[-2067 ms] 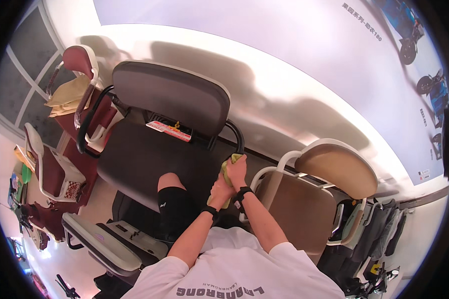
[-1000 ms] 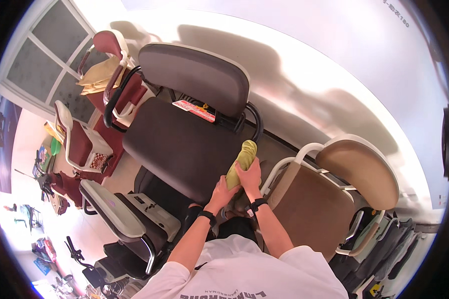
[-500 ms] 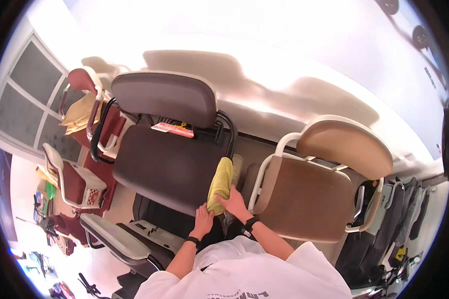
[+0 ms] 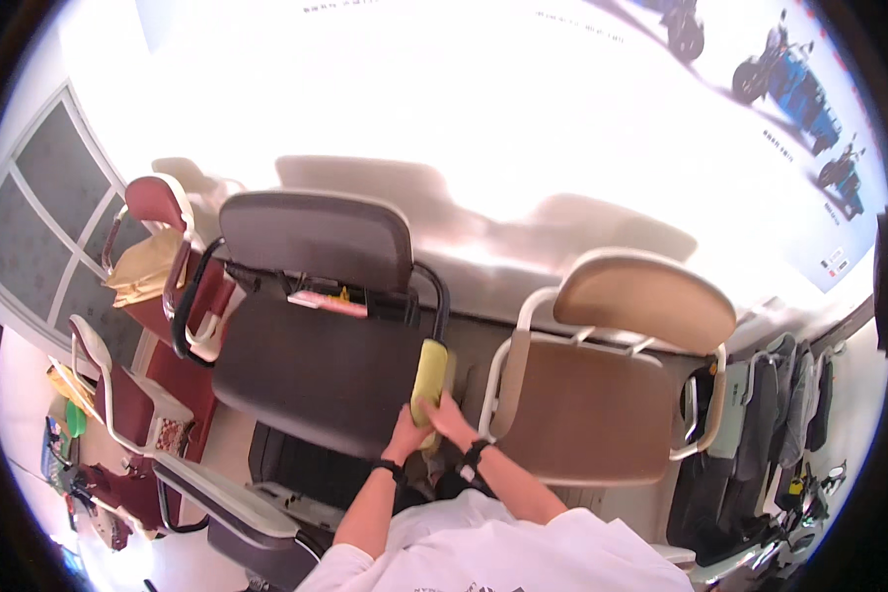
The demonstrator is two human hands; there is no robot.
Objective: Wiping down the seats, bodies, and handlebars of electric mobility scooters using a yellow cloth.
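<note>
A yellow cloth [image 4: 430,373] is wrapped around the right armrest of a dark brown padded seat [image 4: 306,360]. At the cloth's lower end, my left hand [image 4: 406,434] is closed on its left edge, fingers partly hidden. My right hand [image 4: 450,422] grips the same end from the right, thumb toward the cloth. The black armrest tube [image 4: 438,296] shows above the wrap. Behind the seat pad, a red and white flat packet [image 4: 328,303] lies below the backrest [image 4: 316,237].
To the right stands a brown seat [image 4: 587,409] with white armrests. Dark garments or covers [image 4: 760,414] hang at the far right. Maroon seats [image 4: 133,390] and a tan paper bag [image 4: 150,266] are on the left. A white wall [image 4: 464,109] with printed vehicle pictures rises behind.
The view has tilted up, showing more of the wall. The cloth now lies smoother and tighter around the armrest, and my hands have drawn closer together at its lower end.
</note>
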